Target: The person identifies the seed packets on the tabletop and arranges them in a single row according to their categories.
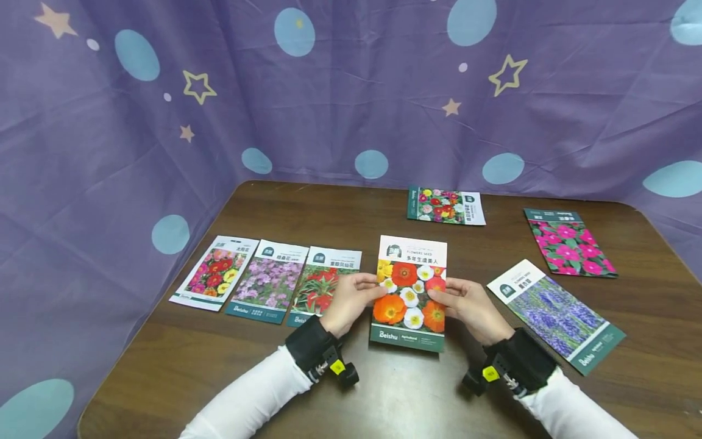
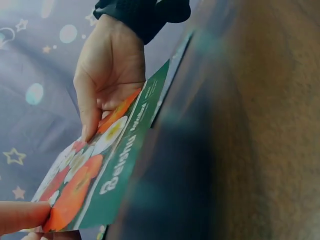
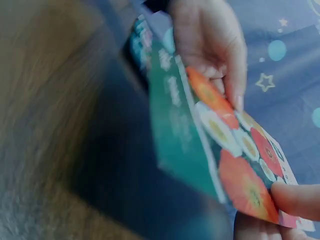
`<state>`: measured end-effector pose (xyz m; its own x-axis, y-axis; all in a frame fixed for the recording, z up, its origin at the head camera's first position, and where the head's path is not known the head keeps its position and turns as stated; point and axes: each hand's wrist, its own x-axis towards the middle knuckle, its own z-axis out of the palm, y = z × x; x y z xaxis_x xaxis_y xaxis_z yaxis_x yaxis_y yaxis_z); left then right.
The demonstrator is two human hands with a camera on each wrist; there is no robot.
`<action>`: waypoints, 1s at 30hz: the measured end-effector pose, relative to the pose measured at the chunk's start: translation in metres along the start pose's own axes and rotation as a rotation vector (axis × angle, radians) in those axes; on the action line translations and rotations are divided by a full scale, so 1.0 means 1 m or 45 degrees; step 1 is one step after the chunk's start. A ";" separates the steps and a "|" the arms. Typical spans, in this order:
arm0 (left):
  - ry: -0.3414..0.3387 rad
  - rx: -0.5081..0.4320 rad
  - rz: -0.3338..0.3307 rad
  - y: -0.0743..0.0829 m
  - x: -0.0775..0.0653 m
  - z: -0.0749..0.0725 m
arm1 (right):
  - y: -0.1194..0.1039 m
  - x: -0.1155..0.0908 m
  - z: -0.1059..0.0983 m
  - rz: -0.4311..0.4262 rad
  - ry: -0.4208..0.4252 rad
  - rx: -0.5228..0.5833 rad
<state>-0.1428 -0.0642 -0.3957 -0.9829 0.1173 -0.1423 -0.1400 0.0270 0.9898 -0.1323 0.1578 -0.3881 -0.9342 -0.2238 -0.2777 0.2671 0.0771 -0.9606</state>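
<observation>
Both hands hold one poppy seed packet (image 1: 408, 299), its front of orange, red, yellow and white flowers facing up. My left hand (image 1: 351, 299) pinches its left edge, thumb on the front and fingers behind. On the opposite edge my right hand (image 1: 473, 306) pinches it the same way. In the left wrist view the packet's green bottom band (image 2: 120, 170) is tilted above the table, with a dark shadow under it. The right wrist view shows the same green band (image 3: 175, 115), also raised over the wood.
Left of the hands lie a mixed-flower packet (image 1: 215, 272), a purple-flower packet (image 1: 267, 280) and a red-flower packet (image 1: 323, 277) in a row. A lavender-coloured packet (image 1: 556, 314) and a pink-flower packet (image 1: 570, 244) lie right; another packet (image 1: 445, 205) lies at the table's (image 1: 307, 210) back edge.
</observation>
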 end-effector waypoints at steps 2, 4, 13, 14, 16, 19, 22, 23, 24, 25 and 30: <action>0.004 0.001 0.005 -0.002 0.001 -0.002 | 0.002 0.004 0.002 0.010 0.010 -0.061; 0.006 0.005 0.008 -0.004 0.002 -0.005 | 0.002 0.009 0.005 0.021 0.027 -0.128; 0.038 0.163 0.001 -0.001 -0.004 -0.020 | 0.000 0.029 0.015 -0.023 0.059 -0.321; 0.031 0.184 0.021 -0.001 -0.006 -0.022 | 0.000 0.031 0.016 -0.026 0.061 -0.336; 0.012 0.221 0.059 -0.002 -0.009 -0.024 | 0.001 0.034 0.017 -0.021 0.072 -0.371; -0.007 0.297 0.119 -0.002 -0.014 -0.026 | 0.003 0.037 0.018 0.000 0.076 -0.444; -0.033 0.375 0.141 -0.002 -0.018 -0.026 | 0.005 0.040 0.020 0.035 0.086 -0.525; -0.039 0.401 0.142 -0.002 -0.018 -0.026 | 0.006 0.040 0.020 0.036 0.081 -0.553; -0.047 0.415 0.136 -0.002 -0.019 -0.025 | 0.006 0.040 0.021 0.039 0.084 -0.577; -0.055 0.429 0.131 -0.002 -0.019 -0.025 | 0.007 0.041 0.021 0.042 0.088 -0.594; -0.053 0.468 0.085 -0.005 -0.018 -0.023 | 0.006 0.043 0.022 0.045 0.083 -0.640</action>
<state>-0.1273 -0.0888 -0.3977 -0.9815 0.1713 -0.0853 -0.0159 0.3713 0.9284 -0.1659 0.1270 -0.4064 -0.9437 -0.1528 -0.2935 0.1671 0.5456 -0.8212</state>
